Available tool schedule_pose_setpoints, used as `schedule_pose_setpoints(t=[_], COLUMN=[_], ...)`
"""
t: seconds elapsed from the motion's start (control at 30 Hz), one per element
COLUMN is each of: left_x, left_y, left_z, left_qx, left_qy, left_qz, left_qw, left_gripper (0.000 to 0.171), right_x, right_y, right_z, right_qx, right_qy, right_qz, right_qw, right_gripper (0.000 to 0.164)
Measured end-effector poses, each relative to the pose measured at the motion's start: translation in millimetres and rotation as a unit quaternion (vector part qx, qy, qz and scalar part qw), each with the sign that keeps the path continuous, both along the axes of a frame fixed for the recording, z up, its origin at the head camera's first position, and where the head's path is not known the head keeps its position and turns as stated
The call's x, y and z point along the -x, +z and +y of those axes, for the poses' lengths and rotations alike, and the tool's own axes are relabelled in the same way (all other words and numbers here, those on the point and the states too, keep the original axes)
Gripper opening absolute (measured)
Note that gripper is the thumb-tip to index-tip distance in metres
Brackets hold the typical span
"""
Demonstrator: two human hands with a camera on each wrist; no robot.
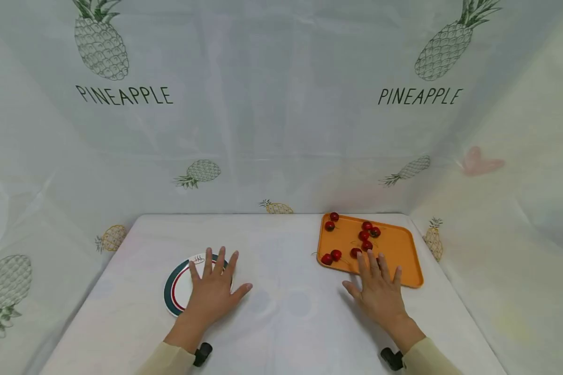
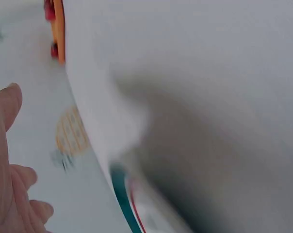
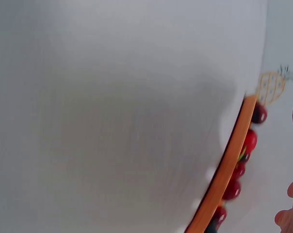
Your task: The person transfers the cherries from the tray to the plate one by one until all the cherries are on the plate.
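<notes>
My left hand (image 1: 214, 295), fingers spread and straight, is over the right part of a white plate (image 1: 184, 286) with a dark green rim and a red ring. Part of the plate is hidden beneath it. At the near edge of an orange tray (image 1: 399, 250), my right hand (image 1: 379, 297) is spread with straight fingers and holds nothing. Several red cherries (image 1: 336, 254) with thin stems lie in the tray; the fingertips partly cover some. In the right wrist view, the tray's side (image 3: 224, 179) shows with cherries (image 3: 250, 141) behind it.
A white cloth covers the table (image 1: 281, 323). Behind it hangs a pale curtain (image 1: 281, 120) printed with pineapples, which also runs along both sides. A black strap device (image 1: 203, 354) sits on the left wrist and a similar one (image 1: 392, 359) on the right.
</notes>
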State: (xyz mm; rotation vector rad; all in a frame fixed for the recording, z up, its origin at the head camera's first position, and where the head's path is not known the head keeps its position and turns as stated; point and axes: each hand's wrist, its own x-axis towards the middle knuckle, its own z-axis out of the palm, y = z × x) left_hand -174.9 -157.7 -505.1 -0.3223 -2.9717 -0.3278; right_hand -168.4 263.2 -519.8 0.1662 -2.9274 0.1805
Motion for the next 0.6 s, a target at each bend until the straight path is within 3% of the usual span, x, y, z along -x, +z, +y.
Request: schedule_pose_setpoints(t=[0.17, 0.33, 0.47, 0.6], left_x=[7.0, 19.3, 27.0, 30.1], left_y=[-3.0, -9.4, -13.4, -16.9], left_z=[51, 103, 141, 168], left_qx=[0.006, 0.031, 0.050, 0.070], left_qy=[-0.072, -0.138, -0.178, -0.197], left_qz=[-0.027, -0.059, -0.089, -0.099], left_qw=[0.9970, 0.9882, 0.9787, 0.9729], left_gripper=[0.087, 0.087, 0.089, 0.090], right_x=[3.9, 10.6, 16.0, 18.0], right_y=[6.2, 7.9, 6.5, 2.1], right_z=[33, 78, 110, 131], right_qx=[0.018, 0.035, 0.043, 0.058], right_qy=[-0.013, -0.031, -0.047, -0.054], right_qz=[-0.008, -0.039, -0.072, -0.103], right_qw=[1.000, 0.998, 0.995, 0.992], right_gripper=[0.088, 0.088, 0.093, 0.099])
